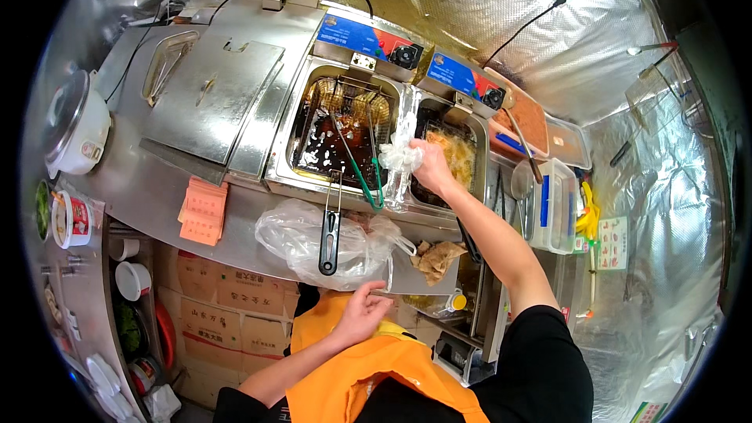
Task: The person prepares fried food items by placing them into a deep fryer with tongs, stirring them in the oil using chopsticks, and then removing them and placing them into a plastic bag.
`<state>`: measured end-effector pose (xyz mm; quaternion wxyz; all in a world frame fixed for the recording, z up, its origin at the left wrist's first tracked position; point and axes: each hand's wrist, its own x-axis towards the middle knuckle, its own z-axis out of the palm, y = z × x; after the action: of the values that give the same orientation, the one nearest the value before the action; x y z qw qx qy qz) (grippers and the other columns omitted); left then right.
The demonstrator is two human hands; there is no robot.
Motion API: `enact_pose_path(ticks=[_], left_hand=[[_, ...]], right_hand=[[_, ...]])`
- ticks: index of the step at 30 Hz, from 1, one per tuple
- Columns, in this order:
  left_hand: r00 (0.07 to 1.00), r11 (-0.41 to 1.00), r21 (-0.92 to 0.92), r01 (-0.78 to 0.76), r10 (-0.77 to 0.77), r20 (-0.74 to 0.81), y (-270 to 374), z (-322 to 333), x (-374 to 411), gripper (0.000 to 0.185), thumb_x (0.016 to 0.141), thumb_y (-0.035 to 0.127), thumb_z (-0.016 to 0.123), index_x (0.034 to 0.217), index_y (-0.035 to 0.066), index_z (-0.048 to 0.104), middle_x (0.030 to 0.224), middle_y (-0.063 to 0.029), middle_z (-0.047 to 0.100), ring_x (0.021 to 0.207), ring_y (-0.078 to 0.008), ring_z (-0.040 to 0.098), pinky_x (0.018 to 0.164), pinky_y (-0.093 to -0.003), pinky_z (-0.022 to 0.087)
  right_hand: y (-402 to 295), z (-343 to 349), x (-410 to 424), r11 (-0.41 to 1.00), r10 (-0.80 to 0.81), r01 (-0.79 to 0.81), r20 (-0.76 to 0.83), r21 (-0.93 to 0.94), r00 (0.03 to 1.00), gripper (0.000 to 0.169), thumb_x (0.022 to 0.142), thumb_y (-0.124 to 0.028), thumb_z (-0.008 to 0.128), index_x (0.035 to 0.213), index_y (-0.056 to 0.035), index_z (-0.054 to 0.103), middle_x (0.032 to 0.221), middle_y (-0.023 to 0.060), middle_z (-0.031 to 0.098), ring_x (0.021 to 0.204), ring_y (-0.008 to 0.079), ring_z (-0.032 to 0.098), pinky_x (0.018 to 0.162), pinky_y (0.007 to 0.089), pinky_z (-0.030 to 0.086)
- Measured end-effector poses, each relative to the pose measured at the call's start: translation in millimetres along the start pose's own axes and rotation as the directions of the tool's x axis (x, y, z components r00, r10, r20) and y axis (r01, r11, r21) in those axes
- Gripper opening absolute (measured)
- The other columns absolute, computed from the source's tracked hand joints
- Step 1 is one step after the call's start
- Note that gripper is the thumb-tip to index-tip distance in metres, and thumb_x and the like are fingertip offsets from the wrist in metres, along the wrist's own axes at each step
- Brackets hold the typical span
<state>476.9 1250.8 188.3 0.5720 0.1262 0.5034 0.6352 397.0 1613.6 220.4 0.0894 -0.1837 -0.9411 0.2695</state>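
My right hand [430,163] is closed on a crumpled clear plastic bag [402,155], held over the divider between two deep fryers. The left fryer [282,155] holds dark oil and a wire basket [369,107], its black handle [329,247] pointing toward me. Green-handled tongs [376,188] rest in that basket. In the right fryer, food [455,150] bubbles in oil, just beyond my right hand. My left hand [365,312] is near my orange apron [382,370], fingers apart, holding nothing. A clear plastic bag [294,241] lies on the counter before me, beside a crumpled brown paper [437,259].
Pink paper slips [203,211] lie left of the fryers, below a metal lid [217,94]. A white rice cooker [82,123] stands at the far left. At right are a clear plastic container [555,205], a strainer [521,181] and a tub of reddish-brown food [523,120].
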Motion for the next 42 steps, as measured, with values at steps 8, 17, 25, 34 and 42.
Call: enact_pose_path(ticks=[8,17,25,34,42], left_hand=[[1.000,0.999,-0.042,0.016,-0.017,-0.022,15,-14,-9,0.044,0.099,0.006,0.061,0.139,-0.004,0.044,0.108,-0.0125,0.069,0.101,-0.0139,0.066,0.089,-0.0273,0.052],[0.988,0.995,0.074,0.064,-0.073,0.133,13,-6,-14,0.041,0.099,0.007,0.062,0.136,-0.002,0.048,0.112,-0.0093,0.066,0.101,-0.0134,0.065,0.088,-0.0268,0.052],[0.918,0.993,0.104,0.059,-0.095,0.386,-17,58,8,0.037,0.099,0.004,0.061,0.134,-0.002,0.052,0.132,-0.0134,0.059,0.108,-0.0208,0.067,0.086,-0.0295,0.054],[0.840,0.845,0.490,0.216,-0.417,0.349,-93,208,17,0.030,0.101,0.006,0.058,0.130,-0.001,0.054,0.127,-0.0111,0.061,0.107,-0.0192,0.066,0.089,-0.0312,0.052],[0.821,0.739,0.612,0.281,-0.516,0.245,-172,315,21,0.027,0.102,0.006,0.057,0.128,0.000,0.056,0.121,-0.0090,0.064,0.103,-0.0182,0.066,0.086,-0.0298,0.053]], right_hand=[[1,7,-13,0.822,0.329,-0.317,0.060,0.472,0.942,0.015,0.087,-0.003,0.073,0.102,-0.0018,0.071,0.094,0.0061,0.074,0.085,0.0124,0.069,0.075,0.0303,0.056],[-2,-28,-51,0.661,0.611,-0.310,-0.251,0.683,0.751,0.038,0.075,0.002,0.083,0.111,0.0033,0.070,0.108,0.0102,0.075,0.095,0.0192,0.071,0.083,0.0351,0.056],[40,-212,-329,0.624,0.723,0.146,-0.638,0.768,0.264,0.045,0.077,0.010,0.077,0.120,0.0003,0.065,0.115,0.0080,0.071,0.104,0.0203,0.068,0.093,0.0366,0.054],[153,-167,-909,0.166,0.566,-0.474,-0.477,0.865,-0.672,0.038,0.068,-0.023,0.083,0.092,0.0045,0.072,0.083,0.0134,0.072,0.064,0.0224,0.066,0.051,0.0385,0.050],[274,-58,-1057,-0.197,0.680,-0.074,0.082,0.978,-0.729,0.093,0.074,-0.018,0.087,0.150,0.0043,0.038,0.111,0.0170,0.066,0.081,0.0281,0.070,0.062,0.0403,0.064]])
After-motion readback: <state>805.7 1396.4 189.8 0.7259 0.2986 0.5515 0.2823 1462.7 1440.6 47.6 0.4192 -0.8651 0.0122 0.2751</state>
